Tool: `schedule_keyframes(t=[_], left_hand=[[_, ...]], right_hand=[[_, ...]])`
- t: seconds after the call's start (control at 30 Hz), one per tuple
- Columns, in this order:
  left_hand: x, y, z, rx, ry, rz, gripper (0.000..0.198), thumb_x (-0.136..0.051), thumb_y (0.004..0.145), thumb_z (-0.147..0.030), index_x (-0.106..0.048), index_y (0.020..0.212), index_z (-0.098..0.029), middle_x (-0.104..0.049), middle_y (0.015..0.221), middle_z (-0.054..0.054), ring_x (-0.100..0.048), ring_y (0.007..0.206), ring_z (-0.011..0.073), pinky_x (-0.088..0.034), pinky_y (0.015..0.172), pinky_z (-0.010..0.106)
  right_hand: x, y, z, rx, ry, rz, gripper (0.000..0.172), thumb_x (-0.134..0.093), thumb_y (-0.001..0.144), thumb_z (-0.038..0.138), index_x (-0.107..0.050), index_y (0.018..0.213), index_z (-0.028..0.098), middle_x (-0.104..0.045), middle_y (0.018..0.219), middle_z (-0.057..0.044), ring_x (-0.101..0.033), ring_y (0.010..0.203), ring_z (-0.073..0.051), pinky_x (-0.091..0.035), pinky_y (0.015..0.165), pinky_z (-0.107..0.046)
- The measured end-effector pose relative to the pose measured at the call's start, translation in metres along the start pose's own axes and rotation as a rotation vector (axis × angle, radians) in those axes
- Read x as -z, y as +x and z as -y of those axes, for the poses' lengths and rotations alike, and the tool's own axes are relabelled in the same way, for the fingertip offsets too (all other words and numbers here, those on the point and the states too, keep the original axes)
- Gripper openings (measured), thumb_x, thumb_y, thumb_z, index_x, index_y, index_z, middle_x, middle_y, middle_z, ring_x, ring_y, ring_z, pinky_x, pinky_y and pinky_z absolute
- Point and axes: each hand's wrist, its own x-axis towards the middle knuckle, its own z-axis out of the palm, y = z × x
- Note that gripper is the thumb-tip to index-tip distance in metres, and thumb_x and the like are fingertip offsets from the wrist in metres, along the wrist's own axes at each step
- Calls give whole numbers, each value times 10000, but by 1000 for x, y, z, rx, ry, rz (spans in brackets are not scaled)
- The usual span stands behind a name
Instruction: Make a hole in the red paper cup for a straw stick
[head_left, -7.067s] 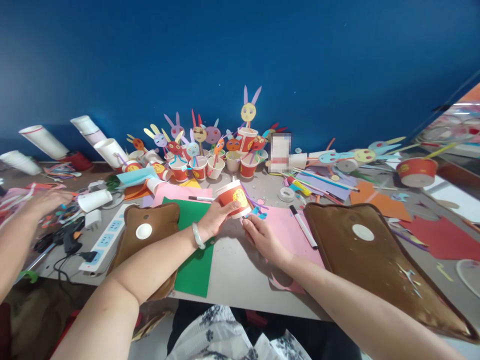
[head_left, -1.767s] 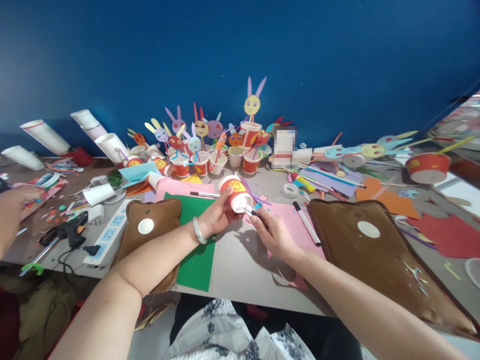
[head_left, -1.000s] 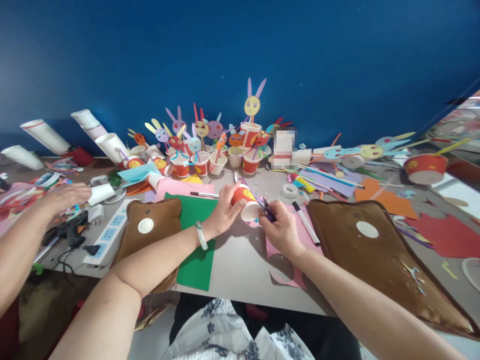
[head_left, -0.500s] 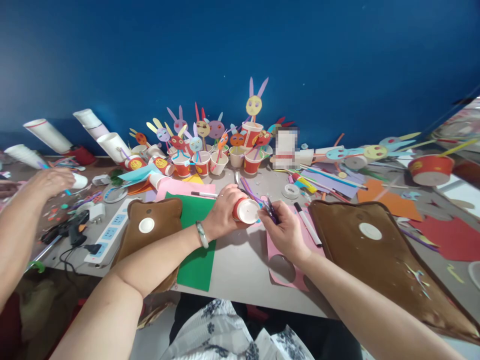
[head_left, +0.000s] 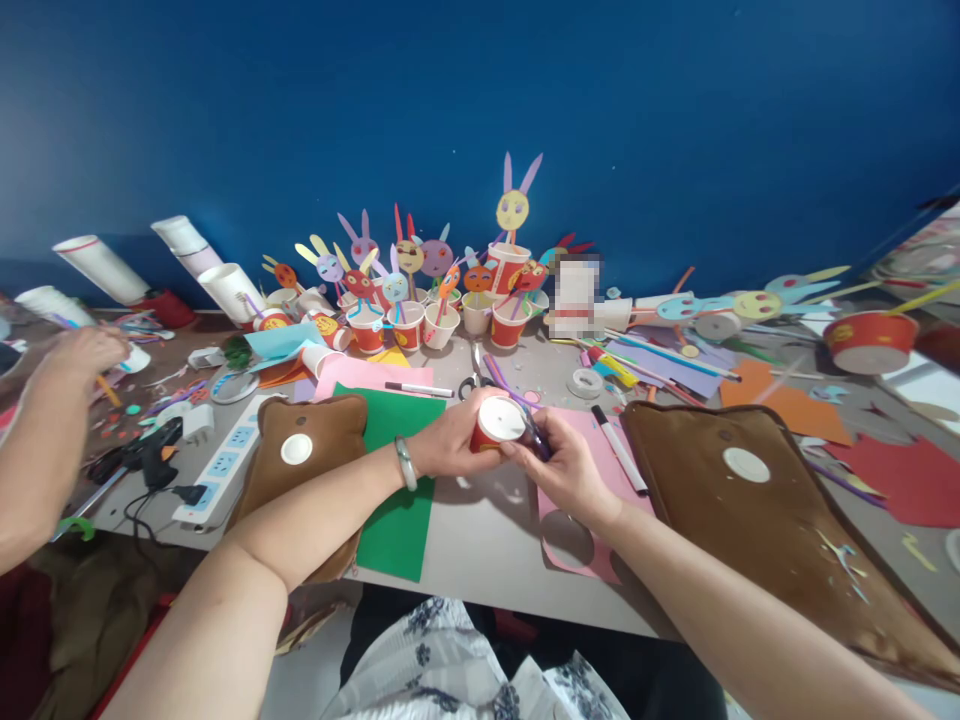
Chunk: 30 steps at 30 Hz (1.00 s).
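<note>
A red paper cup is in my left hand, its white round base tilted up toward me. The fingers wrap round the cup's left side. Close against its right side, my right hand grips scissors with dark purple handles; the blades are mostly hidden. My right fingertips touch the cup's lower edge. Under the right hand lies a pink sheet with a round hole cut in it. A green sheet lies beneath my left wrist.
Brown cushions lie at both sides. Rabbit-faced cup figures line the blue wall. A marker is right of my hand. On the left are a power strip, a glue gun and another person's hand.
The cup has turned, with its base facing further up and its red side showing toward me. My hands have come closer together. The other person's hand has shifted left.
</note>
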Motion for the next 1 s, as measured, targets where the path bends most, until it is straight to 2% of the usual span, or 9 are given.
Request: schedule_keyframes(t=[0.13, 0.3, 0.47, 0.57, 0.67, 0.73, 0.87, 1.0], left_hand=[[1, 0, -2, 5, -75, 26, 757, -707, 783, -324, -357, 1440, -187, -537, 1353, 149, -543, 1237, 309, -420, 1070, 446], [-1, 2, 1, 69, -142, -91, 798, -772, 751, -417, -428, 1439, -204, -536, 1389, 139, -511, 1286, 319, -379, 1106, 457], [-3, 4, 3, 70, -135, -162, 761, -865, 630, -419, -572, 1290, -179, -611, 1195, 117, -581, 1138, 290, -439, 1028, 429], [-3, 4, 3, 46, -185, -103, 654, -839, 669, -396, -581, 1233, -189, -607, 1188, 104, -588, 1124, 274, -444, 1025, 415], [-1, 2, 2, 51, -232, -19, 620, -755, 750, -342, -499, 1299, -209, -575, 1244, 103, -568, 1168, 270, -445, 1035, 413], [-1, 0, 1, 59, -237, 14, 643, -720, 754, -300, -452, 1333, -221, -551, 1275, 104, -546, 1199, 277, -438, 1048, 424], [-4, 0, 1, 72, -269, -11, 658, -707, 742, -287, -430, 1334, -210, -553, 1264, 106, -538, 1198, 281, -436, 1048, 427], [-8, 2, -1, 98, -259, -108, 623, -736, 771, -351, -454, 1303, -190, -582, 1241, 112, -574, 1150, 260, -456, 1011, 393]], right_hand=[[3, 2, -2, 20, 11, -10, 334, -669, 838, 486, -489, 758, 217, -473, 648, 27, -409, 569, -120, -359, 517, -258], [7, 7, -3, -1, 40, -46, 355, -663, 845, 510, -478, 769, 217, -468, 644, 35, -409, 568, -116, -360, 521, -255], [6, 6, -2, 8, 35, -10, 327, -641, 864, 501, -515, 794, 208, -508, 665, 20, -438, 587, -123, -378, 541, -261], [5, 4, -3, 29, 37, 20, 307, -630, 873, 486, -526, 794, 208, -516, 667, 16, -444, 587, -126, -383, 544, -265], [6, 4, -4, 28, 37, 16, 314, -615, 881, 497, -525, 789, 211, -521, 667, 10, -455, 594, -134, -391, 551, -272], [8, 6, -3, 10, 50, 3, 333, -611, 880, 521, -519, 792, 214, -523, 671, 8, -457, 594, -135, -396, 550, -273], [11, 9, -1, -17, 69, -19, 362, -622, 867, 551, -508, 796, 215, -510, 677, 17, -451, 589, -128, -399, 542, -262], [9, 10, -5, -36, 57, -34, 363, -633, 859, 544, -506, 797, 210, -506, 675, 21, -453, 584, -123, -395, 533, -255]])
